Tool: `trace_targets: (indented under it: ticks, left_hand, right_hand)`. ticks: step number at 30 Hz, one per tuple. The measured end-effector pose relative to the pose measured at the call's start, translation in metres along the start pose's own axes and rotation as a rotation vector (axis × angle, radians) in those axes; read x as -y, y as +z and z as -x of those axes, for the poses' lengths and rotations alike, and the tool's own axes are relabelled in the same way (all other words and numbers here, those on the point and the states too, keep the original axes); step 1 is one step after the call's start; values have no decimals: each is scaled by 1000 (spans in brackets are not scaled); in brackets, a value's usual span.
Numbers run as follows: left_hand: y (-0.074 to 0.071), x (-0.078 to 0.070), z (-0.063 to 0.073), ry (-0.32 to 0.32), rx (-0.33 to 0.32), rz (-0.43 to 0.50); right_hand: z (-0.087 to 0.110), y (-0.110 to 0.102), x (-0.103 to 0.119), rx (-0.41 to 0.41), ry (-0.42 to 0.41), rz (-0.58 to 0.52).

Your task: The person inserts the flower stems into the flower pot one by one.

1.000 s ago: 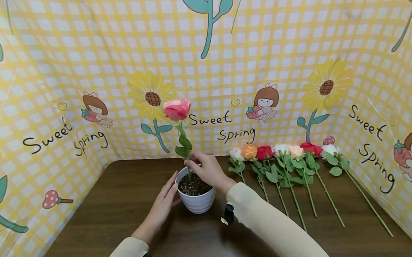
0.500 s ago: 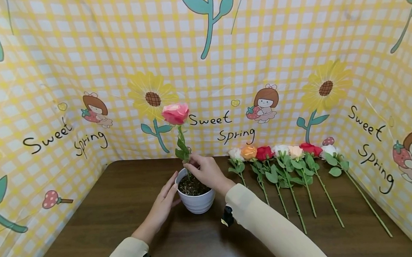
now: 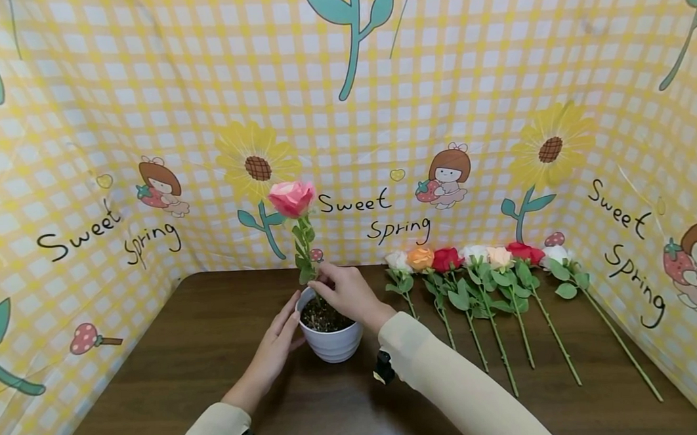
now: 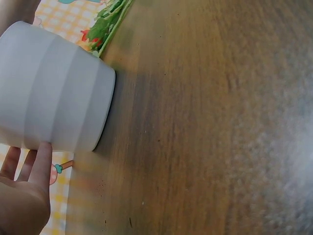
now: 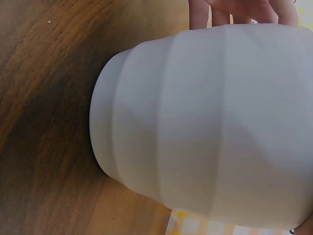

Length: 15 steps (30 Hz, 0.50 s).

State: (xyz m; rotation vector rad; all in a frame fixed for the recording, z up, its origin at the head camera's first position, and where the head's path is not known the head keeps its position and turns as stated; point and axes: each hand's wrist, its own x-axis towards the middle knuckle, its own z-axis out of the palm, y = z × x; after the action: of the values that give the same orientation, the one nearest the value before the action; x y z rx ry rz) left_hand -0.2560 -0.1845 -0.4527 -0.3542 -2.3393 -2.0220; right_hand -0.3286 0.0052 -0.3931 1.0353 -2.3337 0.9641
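A pink rose (image 3: pixel 292 199) stands nearly upright in a white ribbed flowerpot (image 3: pixel 333 346), tilted a little left. Between thumb and fingers my right hand (image 3: pixel 352 296) pinches its green stem low down, just above the dark soil (image 3: pixel 325 317). The stem's lower end is hidden in the soil. My left hand (image 3: pixel 276 336) rests with straight fingers against the pot's left side; in the left wrist view, fingertips (image 4: pixel 43 152) touch the wall. The right wrist view is mostly filled by the pot (image 5: pixel 171 117), with fingers of the left hand (image 5: pixel 237 11) beyond it.
Several roses lie side by side right of the pot, among them an orange rose (image 3: pixel 421 258), a red rose (image 3: pixel 447 259) and a white rose (image 3: pixel 557 256), stems toward the front. A yellow checked cloth (image 3: pixel 344 126) surrounds the brown wooden table (image 3: pixel 156 385).
My right hand and the pink rose have moved slightly down and to the left, bringing the bloom lower. The left hand stays against the pot.
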Motion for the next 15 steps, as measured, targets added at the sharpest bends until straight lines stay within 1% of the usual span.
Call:
trace_targets:
  ticks: [7,15]
  left_hand:
    - [1,-2,1,4,1,-3]
    - [0,-2,3,5,8,6]
  right_hand:
    - [0,2,0,-2,26,23]
    - [1,5,-1,-2,24,39]
